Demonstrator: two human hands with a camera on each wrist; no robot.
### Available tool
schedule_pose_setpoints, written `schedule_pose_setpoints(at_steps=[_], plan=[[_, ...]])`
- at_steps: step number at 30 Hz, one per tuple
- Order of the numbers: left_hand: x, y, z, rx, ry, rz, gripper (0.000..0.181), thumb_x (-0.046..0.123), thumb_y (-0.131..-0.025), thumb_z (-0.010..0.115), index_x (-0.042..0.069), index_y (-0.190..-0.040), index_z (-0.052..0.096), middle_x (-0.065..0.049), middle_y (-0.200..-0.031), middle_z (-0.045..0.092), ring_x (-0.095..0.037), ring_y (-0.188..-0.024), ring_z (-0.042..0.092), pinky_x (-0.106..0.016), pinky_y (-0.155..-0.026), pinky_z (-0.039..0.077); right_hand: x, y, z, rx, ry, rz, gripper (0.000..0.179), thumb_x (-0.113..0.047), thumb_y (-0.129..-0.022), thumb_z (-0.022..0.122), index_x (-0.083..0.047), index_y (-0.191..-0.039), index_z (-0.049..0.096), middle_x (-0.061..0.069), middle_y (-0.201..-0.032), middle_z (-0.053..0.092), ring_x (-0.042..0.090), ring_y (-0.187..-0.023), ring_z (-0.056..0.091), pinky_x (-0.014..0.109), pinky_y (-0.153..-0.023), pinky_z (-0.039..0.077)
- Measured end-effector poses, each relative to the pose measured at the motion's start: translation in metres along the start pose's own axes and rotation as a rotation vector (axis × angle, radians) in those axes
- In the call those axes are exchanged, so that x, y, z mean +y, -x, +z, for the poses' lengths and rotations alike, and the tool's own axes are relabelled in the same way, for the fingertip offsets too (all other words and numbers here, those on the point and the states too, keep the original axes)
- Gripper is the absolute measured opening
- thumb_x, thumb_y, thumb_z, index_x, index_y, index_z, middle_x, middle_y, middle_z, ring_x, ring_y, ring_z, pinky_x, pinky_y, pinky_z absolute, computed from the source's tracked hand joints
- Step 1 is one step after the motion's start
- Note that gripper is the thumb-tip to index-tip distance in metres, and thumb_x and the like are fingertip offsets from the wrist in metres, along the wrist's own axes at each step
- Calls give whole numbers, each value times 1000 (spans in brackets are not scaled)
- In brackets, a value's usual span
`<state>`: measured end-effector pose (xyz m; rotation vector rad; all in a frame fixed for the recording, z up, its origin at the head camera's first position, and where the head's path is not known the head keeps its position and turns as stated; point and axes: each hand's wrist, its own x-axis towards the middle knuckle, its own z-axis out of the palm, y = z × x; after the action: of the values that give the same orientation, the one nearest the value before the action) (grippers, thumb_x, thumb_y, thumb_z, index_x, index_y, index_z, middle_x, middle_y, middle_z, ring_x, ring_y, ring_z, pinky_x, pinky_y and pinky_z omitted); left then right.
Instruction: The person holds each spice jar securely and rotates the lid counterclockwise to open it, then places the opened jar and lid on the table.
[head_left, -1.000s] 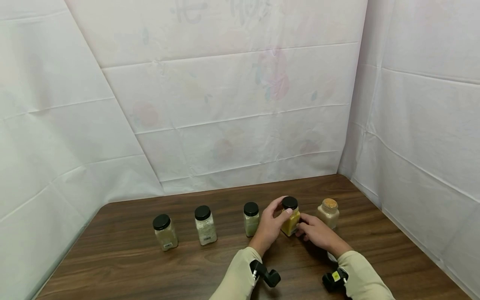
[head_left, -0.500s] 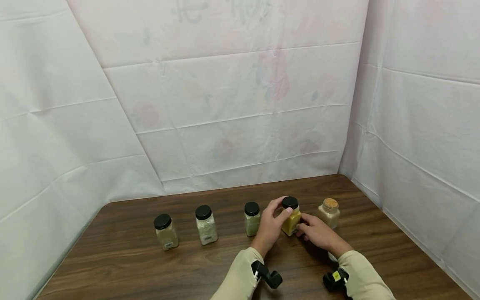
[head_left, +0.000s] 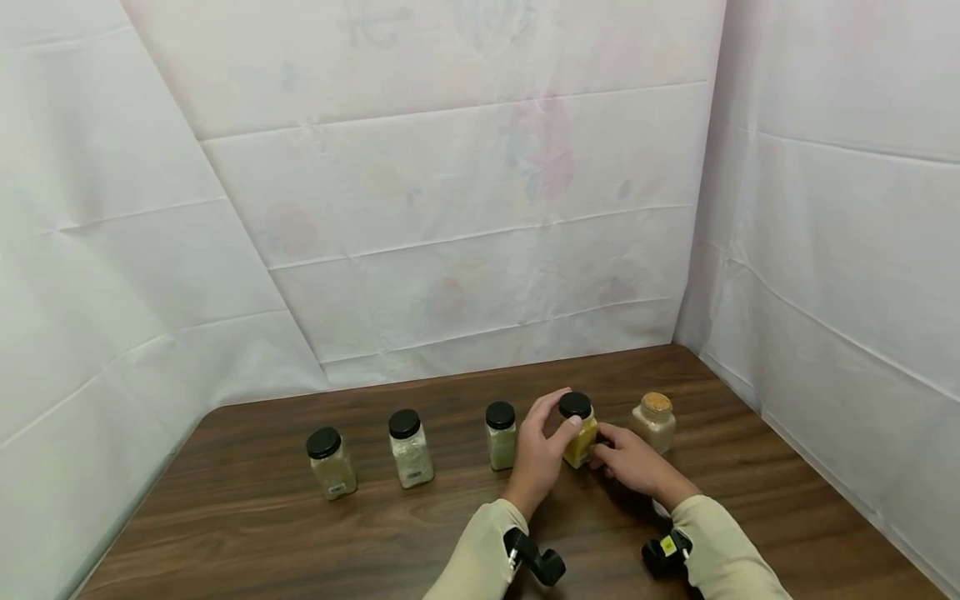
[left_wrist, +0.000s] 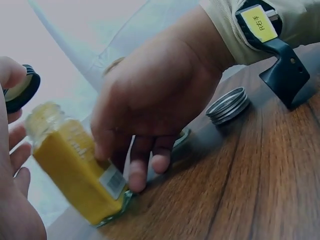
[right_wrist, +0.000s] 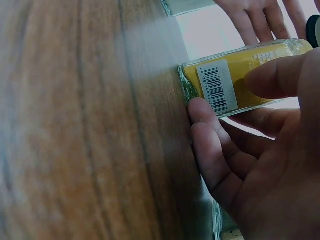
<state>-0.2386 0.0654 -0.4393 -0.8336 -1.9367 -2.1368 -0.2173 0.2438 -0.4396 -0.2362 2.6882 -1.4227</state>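
My right hand [head_left: 633,460] grips the lower part of a square glass jar of yellow powder [right_wrist: 240,80], a barcode label low on its side. The jar stands on the table, and in the left wrist view its mouth is uncovered. At the mouth, my left hand [head_left: 538,454] pinches a black screw lid [left_wrist: 25,90] between thumb and fingers. The lid is tilted and apart from the rim in that view. Just right of my right hand is a pale jar with an orange-brown top [head_left: 654,425]. Part of it is hidden by the hand.
Left of my hands, three black-lidded jars stand in a loose row: a green one [head_left: 501,446], a pale green one [head_left: 412,458] and a tan one [head_left: 334,471]. A silver ring-shaped lid [left_wrist: 227,106] lies by my right wrist. White cloth [head_left: 480,208] hangs behind the wooden table [head_left: 300,550].
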Motion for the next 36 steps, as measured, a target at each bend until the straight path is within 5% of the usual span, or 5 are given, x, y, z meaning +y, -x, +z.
schedule_pose_setpoints(at_steps=[7,14,23,28,36], plan=[[39,12,-14,-28,-54,-16,38,6,-97,62,-4,-133,57,-16,-134,59,-28,-133,49,-54,-110,33,1,0,0,-8,2,3,31,-12,-103,49,1,-131,56,9,-104,67,20,-90,64,36,-71,53],[54,25,-24,-53,-46,-35,36,6,-97,63,-6,-131,56,-17,-130,59,-32,-131,50,-55,-110,34,1,0,0,-7,2,0,30,-13,-103,50,0,-129,57,9,-106,66,20,-90,64,36,-71,53],[36,31,-34,-152,-110,-80,29,12,-100,61,3,-127,61,-8,-118,65,-24,-108,63,-32,-91,51,2,1,1,10,1,30,33,-11,-102,52,1,-132,56,9,-102,67,20,-86,64,36,-69,52],[23,31,-38,-261,-39,-111,27,17,-102,58,3,-125,60,-8,-112,66,-33,-103,65,-44,-88,54,3,1,0,2,-8,13,32,-12,-102,52,2,-131,56,9,-103,66,20,-87,64,36,-70,52],[29,31,-37,-398,17,-197,30,20,-101,50,-4,-118,58,-13,-105,70,-39,-97,69,-55,-74,56,2,1,0,-14,11,-16,34,-13,-101,52,4,-130,55,9,-98,66,21,-82,62,36,-66,51]])
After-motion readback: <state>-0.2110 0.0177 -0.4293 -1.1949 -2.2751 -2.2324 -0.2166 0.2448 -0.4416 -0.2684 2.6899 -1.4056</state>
